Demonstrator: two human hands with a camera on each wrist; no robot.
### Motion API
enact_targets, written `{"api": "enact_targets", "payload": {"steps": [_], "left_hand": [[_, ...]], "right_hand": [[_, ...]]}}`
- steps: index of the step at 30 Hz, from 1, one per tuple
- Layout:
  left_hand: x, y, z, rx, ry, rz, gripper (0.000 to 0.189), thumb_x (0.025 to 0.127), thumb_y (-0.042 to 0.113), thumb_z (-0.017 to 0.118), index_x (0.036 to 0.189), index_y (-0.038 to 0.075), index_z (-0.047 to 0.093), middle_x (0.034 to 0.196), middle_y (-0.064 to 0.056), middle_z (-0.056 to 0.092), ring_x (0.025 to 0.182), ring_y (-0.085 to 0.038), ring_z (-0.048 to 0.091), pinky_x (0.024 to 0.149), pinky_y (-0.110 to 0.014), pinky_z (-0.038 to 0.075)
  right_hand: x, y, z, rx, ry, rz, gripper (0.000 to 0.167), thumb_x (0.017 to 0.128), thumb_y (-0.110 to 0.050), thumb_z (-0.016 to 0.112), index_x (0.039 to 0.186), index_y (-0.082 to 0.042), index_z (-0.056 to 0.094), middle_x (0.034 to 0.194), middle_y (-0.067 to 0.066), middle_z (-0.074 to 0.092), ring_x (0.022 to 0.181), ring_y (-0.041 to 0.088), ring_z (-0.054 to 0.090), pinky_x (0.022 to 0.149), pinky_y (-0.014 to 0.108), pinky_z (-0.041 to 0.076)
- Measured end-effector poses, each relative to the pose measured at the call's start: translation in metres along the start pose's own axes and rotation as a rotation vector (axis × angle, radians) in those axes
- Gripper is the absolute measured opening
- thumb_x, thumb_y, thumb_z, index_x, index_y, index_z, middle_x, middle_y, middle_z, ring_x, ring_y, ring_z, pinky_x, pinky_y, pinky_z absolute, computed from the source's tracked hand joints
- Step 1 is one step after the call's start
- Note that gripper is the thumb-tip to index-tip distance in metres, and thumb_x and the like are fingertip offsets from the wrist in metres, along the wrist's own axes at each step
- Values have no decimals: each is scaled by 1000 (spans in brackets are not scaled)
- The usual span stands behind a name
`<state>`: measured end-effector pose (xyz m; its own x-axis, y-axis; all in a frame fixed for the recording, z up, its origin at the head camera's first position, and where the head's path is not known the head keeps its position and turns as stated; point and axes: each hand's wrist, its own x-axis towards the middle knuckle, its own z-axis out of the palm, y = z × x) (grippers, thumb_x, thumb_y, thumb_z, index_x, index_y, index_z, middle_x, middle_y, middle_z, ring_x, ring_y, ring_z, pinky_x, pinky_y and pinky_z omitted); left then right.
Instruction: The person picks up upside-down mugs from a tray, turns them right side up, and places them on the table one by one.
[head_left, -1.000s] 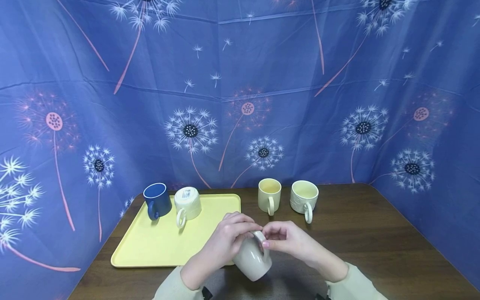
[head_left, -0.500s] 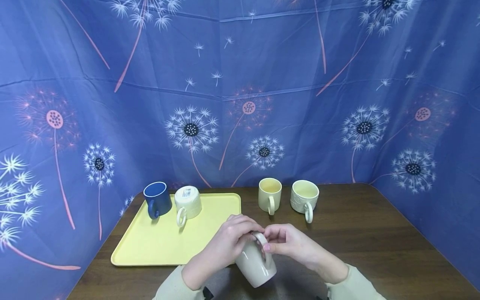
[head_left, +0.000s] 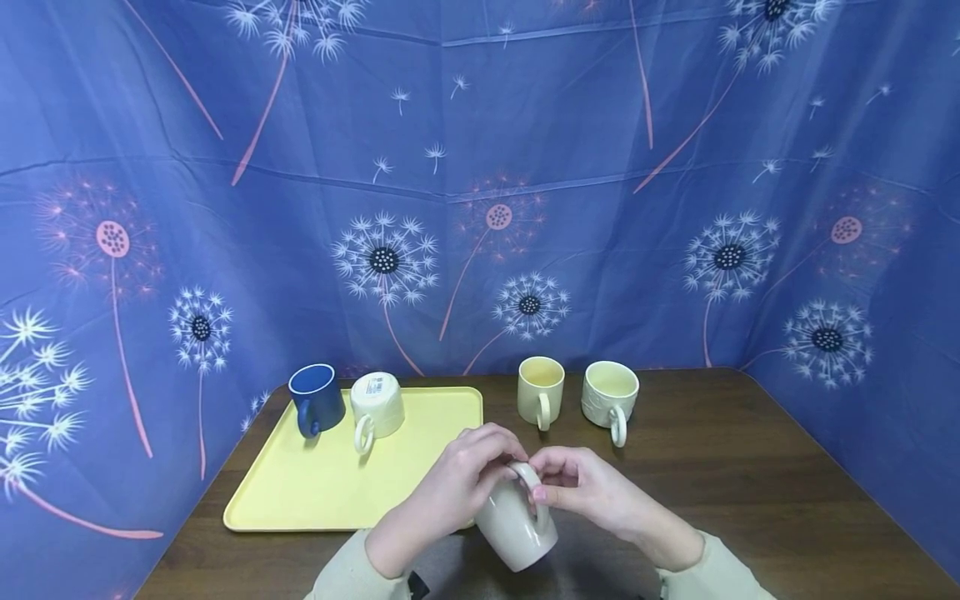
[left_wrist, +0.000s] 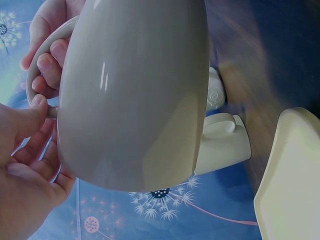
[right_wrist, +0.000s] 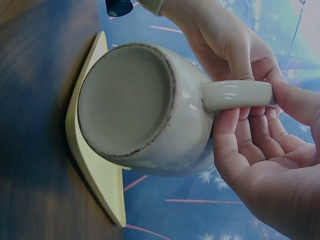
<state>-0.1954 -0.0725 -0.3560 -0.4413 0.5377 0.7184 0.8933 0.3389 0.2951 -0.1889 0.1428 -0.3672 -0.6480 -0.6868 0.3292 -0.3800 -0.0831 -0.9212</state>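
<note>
A glossy grey-beige mug (head_left: 517, 527) is held tilted in the air, its base toward the lower right in the head view. My left hand (head_left: 461, 479) grips it near the upper end, and the thumb (left_wrist: 34, 116) touches the handle where it joins the body. My right hand (head_left: 588, 487) pinches the handle (right_wrist: 240, 95) between thumb and fingers. In the right wrist view the bare base (right_wrist: 125, 100) faces the camera, ringed by a rough dark edge. The mug's mouth is hidden by the left hand.
Left on the table (head_left: 720, 500) is a yellow tray (head_left: 315, 492). It carries an upright blue mug (head_left: 318, 402) and an upside-down white mug (head_left: 381, 410). Behind the hands stand a cream mug (head_left: 538, 396) and a white embossed cup (head_left: 603, 408). A blue dandelion-print cloth (head_left: 622, 275) hangs behind.
The held mug has shifted slightly right and down, its base swinging toward the right. Both hands keep their hold with small shifts. The other mugs and the tray stay put.
</note>
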Motion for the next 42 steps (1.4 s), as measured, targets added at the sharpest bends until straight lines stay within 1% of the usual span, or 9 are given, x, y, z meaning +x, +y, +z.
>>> {"api": "enact_targets", "payload": {"steps": [6, 10, 13, 19, 26, 31, 35, 38, 42], "left_hand": [[2, 0, -1, -2, 3, -13, 15, 81, 10, 71, 94, 13, 65, 96, 6, 65, 90, -5, 60, 77, -22, 45], [3, 1, -2, -16, -3, -33, 17, 80, 12, 72, 95, 13, 66, 96, 6, 65, 89, -6, 60, 78, -24, 46], [3, 2, -4, -26, 7, -46, 18, 80, 10, 73, 96, 13, 66, 96, 5, 65, 90, -7, 60, 80, -24, 47], [2, 1, -9, -45, 46, -42, 20, 79, 4, 73, 98, 10, 67, 98, 2, 65, 95, -10, 60, 85, -23, 49], [0, -4, -16, -9, 67, -81, 23, 79, 3, 73, 99, 10, 66, 99, 4, 66, 98, -10, 60, 86, -25, 49], [-4, -8, -21, 33, 90, -100, 25, 78, 4, 75, 100, 11, 66, 98, 4, 66, 97, -10, 60, 86, -27, 50], [-8, -12, -26, 63, 101, -133, 27, 77, 5, 76, 102, 11, 66, 98, 5, 66, 94, -9, 60, 85, -27, 50], [-12, -17, -30, 81, 117, -152, 29, 76, 4, 77, 102, 11, 66, 97, 5, 65, 93, -9, 59, 83, -27, 50], [-16, -25, -35, 100, 145, -167, 30, 75, 4, 77, 101, 12, 66, 96, 5, 65, 92, -9, 60, 82, -26, 50]], "right_hand": [[0, -3, -1, 1, -5, -42, 18, 91, 2, 56, 106, 12, 56, 98, 2, 64, 87, 5, 61, 73, 23, 52], [0, -5, -2, 10, -11, -52, 18, 91, 3, 56, 106, 12, 56, 99, 2, 64, 87, 6, 61, 72, 23, 52], [-1, -7, -3, 5, -6, -45, 18, 91, 2, 56, 106, 12, 56, 98, 3, 65, 87, 6, 61, 72, 24, 52], [-3, -11, -7, -43, 23, -38, 16, 90, 2, 56, 105, 9, 58, 96, 3, 65, 85, 6, 61, 71, 26, 53], [-10, -20, -16, -128, 100, -7, 16, 90, 1, 58, 105, 5, 60, 95, 4, 65, 86, 8, 62, 73, 28, 52], [-13, -25, -24, -166, 130, -20, 16, 89, 3, 57, 105, 5, 59, 96, 4, 65, 87, 9, 61, 72, 29, 52], [-16, -28, -31, -212, 163, -35, 16, 88, 4, 57, 104, 5, 59, 93, -2, 65, 83, 8, 61, 69, 28, 53], [-19, -31, -36, -244, 201, -29, 16, 88, 4, 58, 104, 6, 59, 93, -5, 64, 82, 7, 61, 70, 27, 52], [-24, -36, -42, -274, 253, -17, 17, 88, 4, 58, 105, 8, 58, 95, -7, 65, 85, 6, 62, 72, 25, 52]]}}
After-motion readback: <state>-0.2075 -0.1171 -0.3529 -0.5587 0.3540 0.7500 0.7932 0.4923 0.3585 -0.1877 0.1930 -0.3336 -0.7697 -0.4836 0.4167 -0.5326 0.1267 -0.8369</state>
